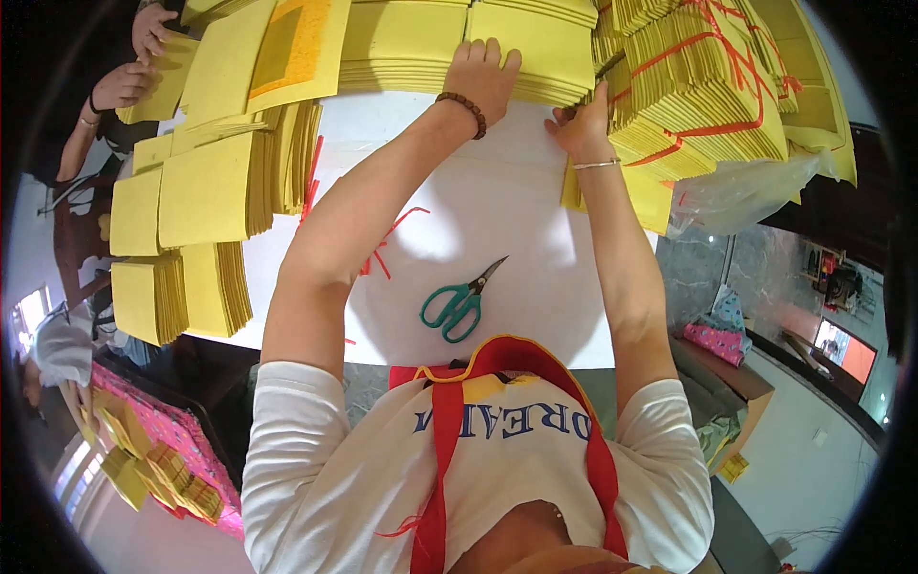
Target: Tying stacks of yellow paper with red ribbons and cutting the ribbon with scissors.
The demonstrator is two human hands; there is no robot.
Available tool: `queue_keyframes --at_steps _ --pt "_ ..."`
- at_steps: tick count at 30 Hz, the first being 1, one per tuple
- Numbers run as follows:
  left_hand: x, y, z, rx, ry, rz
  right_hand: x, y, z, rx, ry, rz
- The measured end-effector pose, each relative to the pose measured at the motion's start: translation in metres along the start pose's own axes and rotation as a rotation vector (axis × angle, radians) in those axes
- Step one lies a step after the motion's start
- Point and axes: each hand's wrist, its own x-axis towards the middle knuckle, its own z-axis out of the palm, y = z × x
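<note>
My left hand (485,78) lies over the front edge of a stack of yellow paper envelopes or sheets (535,48), fingers stretched out and slightly apart. Close to the stack's right corner is my right hand (585,126), its thumb apart from its raised fingers. It sits against the side of a tall yellow bundle (703,86) tied with red strips, and the bundle partly hides its fingertips. Between my forearms, scissors (459,304) with teal handles lie on the white tabletop (535,258), blades partly open. Red strip scraps (381,256) lie beside my left forearm.
More yellow stacks (210,191) stand along the table's left side. At the far left, another person's hands (124,86) touch one pile. A clear plastic bag (755,191) hangs at the right edge. Yellow bundles (172,478) rest on a pink patterned cloth at lower left.
</note>
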Motion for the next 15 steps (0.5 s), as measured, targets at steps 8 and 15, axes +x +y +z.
queue_keyframes --at_steps 8,15 --pt "0.013 -0.014 -0.015 0.166 -0.077 0.166 0.023 0.003 -0.009 -0.072 0.005 -0.012" --pt "0.008 -0.017 -0.01 0.147 -0.018 0.164 -0.001 0.006 -0.001 0.173 -0.236 -0.028"
